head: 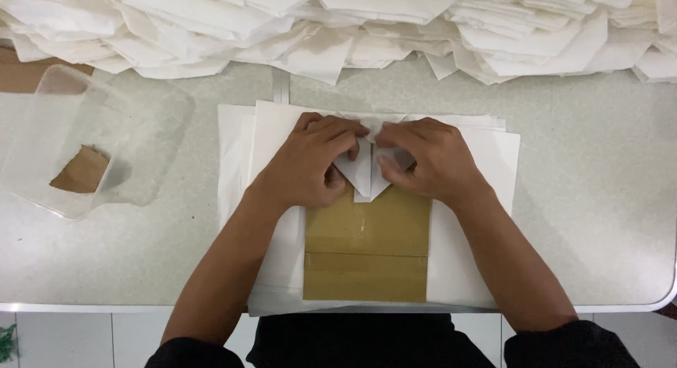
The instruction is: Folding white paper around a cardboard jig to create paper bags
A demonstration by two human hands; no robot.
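Left hand: the left hand (307, 163) lies in the middle of the frame, its fingers curled and pressing down on the left flap of the folded white paper (363, 172); it pinches the flap against the sheet under it, so that the crease keeps its place.
Right hand: the right hand (423, 160) mirrors it just beside, with fingers bent onto the right flap; the two hands almost touch at the top of the fold.
Why the hold: both flaps meet in a point that looks downward, and I judge that two hands are needed to keep both sides even.
Folded white paper: thin, white, a little creased, with sharp edges; its tip hangs over the upper edge of the brown cardboard piece (367, 252).
Brown cardboard piece: flat, rectangular, with a line across it, in the lower centre; it seems to serve as a template for the width.
Stack of white sheets (486, 220): under the cardboard, near the table (592, 220) edge.
Heap of folded papers (395, 22): along the top of the frame.
Clear plastic container (42, 135): at the left, with a brown scrap inside.
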